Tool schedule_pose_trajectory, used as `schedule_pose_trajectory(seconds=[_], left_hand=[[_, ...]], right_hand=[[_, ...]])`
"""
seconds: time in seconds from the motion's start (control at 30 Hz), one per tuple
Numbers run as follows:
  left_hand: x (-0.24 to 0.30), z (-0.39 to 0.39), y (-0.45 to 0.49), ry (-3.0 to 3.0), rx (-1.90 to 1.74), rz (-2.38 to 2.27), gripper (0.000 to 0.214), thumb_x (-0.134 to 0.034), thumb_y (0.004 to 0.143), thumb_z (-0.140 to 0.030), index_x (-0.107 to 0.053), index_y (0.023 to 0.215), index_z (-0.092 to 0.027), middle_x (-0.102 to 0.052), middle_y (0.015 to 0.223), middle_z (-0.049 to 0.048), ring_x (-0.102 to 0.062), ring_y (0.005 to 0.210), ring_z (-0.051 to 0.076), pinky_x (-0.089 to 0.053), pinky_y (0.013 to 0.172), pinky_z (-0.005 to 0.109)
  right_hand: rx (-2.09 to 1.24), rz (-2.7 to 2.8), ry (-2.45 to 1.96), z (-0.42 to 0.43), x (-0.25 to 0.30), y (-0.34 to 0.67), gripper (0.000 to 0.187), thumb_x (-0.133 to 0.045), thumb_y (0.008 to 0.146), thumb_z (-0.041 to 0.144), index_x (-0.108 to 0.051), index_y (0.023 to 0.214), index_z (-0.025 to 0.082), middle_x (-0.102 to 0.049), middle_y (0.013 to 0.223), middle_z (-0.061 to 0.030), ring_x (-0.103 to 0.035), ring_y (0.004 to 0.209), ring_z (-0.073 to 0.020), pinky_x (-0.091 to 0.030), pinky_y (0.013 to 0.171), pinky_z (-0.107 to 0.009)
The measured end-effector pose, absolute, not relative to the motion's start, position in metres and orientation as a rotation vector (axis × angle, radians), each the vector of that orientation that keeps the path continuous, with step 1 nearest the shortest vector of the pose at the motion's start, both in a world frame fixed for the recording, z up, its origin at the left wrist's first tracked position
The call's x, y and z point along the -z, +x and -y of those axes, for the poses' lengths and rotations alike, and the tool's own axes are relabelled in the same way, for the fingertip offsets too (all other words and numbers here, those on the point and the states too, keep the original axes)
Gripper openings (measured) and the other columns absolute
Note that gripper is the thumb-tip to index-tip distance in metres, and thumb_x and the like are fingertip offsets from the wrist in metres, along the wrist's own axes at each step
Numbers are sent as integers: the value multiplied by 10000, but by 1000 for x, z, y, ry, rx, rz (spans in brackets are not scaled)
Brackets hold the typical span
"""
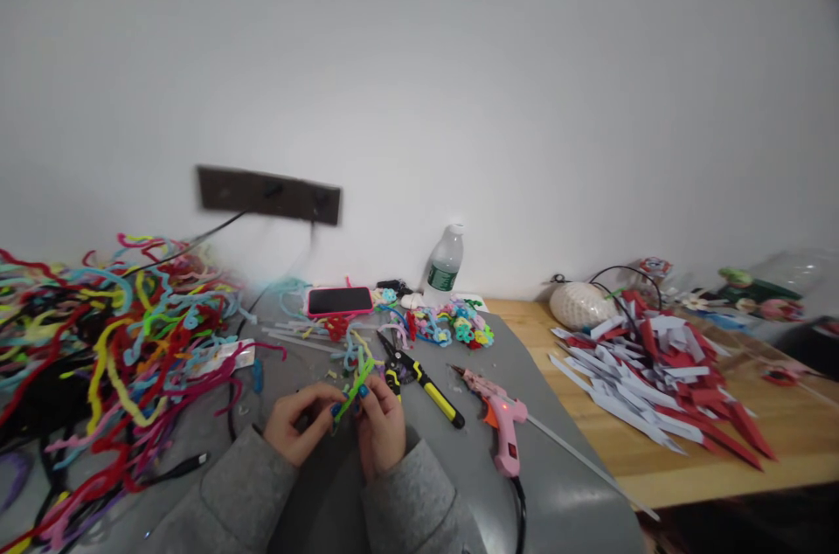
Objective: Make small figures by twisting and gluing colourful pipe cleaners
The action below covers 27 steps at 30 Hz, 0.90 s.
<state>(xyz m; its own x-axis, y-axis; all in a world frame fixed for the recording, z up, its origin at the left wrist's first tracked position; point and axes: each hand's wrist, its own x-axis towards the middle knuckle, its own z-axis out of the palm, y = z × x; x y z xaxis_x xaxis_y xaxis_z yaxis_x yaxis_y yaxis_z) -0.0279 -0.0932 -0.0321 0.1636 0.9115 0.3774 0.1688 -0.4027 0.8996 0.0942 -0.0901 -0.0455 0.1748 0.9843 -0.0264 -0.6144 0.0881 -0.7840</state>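
Observation:
My left hand (300, 429) and my right hand (382, 432) meet low in the middle of the view, over a grey mat (564, 493). Both pinch a green pipe cleaner (354, 386) that slants up and to the right between the fingertips. The fingers of both hands are curled closed around it. Grey sleeves cover both forearms. Yellow-handled pliers (419, 379) lie just right of my right hand. A pink glue gun (502, 425) rests further right on the mat.
A big tangle of coloured pipe cleaners (111, 344) fills the left side. A pink-cased phone (339, 301), small pipe-cleaner flowers (452, 325) and a water bottle (444, 267) stand behind. Red and white paper strips (662, 375) cover the wooden table on the right.

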Motion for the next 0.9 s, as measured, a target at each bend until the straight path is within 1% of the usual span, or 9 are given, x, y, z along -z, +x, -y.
schedule_pose_trajectory(seconds=[0.17, 0.33, 0.47, 0.57, 0.73, 0.9], left_hand=[[32, 93, -28, 1736, -1322, -1065, 187, -525, 732, -280, -647, 792, -151, -606, 539, 6, -527, 445, 110, -403, 451, 194], [33, 93, -29, 1775, -1352, -1138, 206, -580, 685, -330, -658, 760, -155, -597, 528, 5, -523, 458, 119, -400, 444, 195], [32, 93, -29, 1770, -1392, -1140, 168, -576, 683, -297, -656, 747, -164, -636, 596, 20, -545, 484, 123, -412, 460, 195], [31, 93, -28, 1734, -1397, -1145, 143, -573, 680, -274, -641, 738, -163, -619, 577, 6, -538, 472, 116, -409, 453, 189], [30, 93, -29, 1679, -1390, -1149, 136, -553, 694, -274, -618, 735, -163, -613, 593, 1, -563, 513, 126, -427, 481, 187], [26, 93, -29, 1652, -1424, -1136, 125, -542, 701, -259, -622, 743, -173, -634, 637, 3, -593, 569, 134, -448, 531, 186]], right_hand=[[-1329, 606, -726, 90, 47, 94, 188, -699, 611, 318, -605, 632, 157, -519, 538, 43, -412, 487, -86, -304, 478, -202], [-1340, 592, -697, 88, 50, 93, 187, -715, 602, 302, -612, 643, 152, -525, 547, 41, -412, 483, -80, -289, 464, -193], [-1336, 583, -681, 88, 50, 92, 191, -713, 611, 313, -622, 656, 151, -540, 553, 34, -421, 488, -82, -304, 476, -200], [-1326, 593, -677, 88, 49, 92, 191, -713, 610, 316, -622, 649, 152, -538, 543, 32, -428, 495, -90, -326, 495, -214], [-1310, 584, -697, 88, 46, 92, 219, -724, 593, 332, -611, 634, 150, -510, 522, 42, -399, 461, -79, -299, 459, -207], [-1303, 565, -641, 88, 44, 92, 208, -700, 630, 335, -583, 645, 164, -490, 521, 56, -401, 463, -73, -308, 466, -200]])
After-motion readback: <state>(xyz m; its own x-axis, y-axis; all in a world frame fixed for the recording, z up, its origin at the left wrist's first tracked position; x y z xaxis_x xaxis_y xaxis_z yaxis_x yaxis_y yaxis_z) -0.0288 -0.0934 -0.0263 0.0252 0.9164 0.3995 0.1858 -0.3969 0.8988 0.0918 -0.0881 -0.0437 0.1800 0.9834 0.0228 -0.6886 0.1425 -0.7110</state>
